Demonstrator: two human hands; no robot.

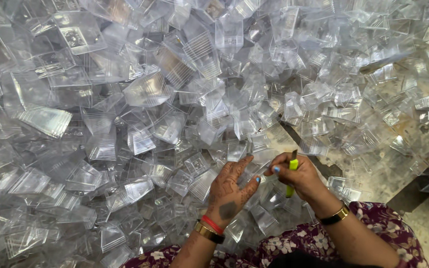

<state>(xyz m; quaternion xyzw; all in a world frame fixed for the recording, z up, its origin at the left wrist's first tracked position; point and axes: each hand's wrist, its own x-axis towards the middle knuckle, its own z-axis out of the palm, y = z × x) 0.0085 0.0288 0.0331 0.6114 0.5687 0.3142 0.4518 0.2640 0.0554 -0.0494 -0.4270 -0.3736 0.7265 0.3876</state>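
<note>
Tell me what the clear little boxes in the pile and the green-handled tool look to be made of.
Clear boxes: likely thin rigid plastic, glossy; they are see-through with sharp glints and ribbed walls. Green-handled tool in the right hand: handle looks like matte yellow-green plastic; the dark tip may be a metal blade, too small to tell.

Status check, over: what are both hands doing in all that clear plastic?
Left hand open, flat on clear plastic square cups. Right hand in shut grip on yellow-green handled knife. Loose cup pile crowds all around.
</note>
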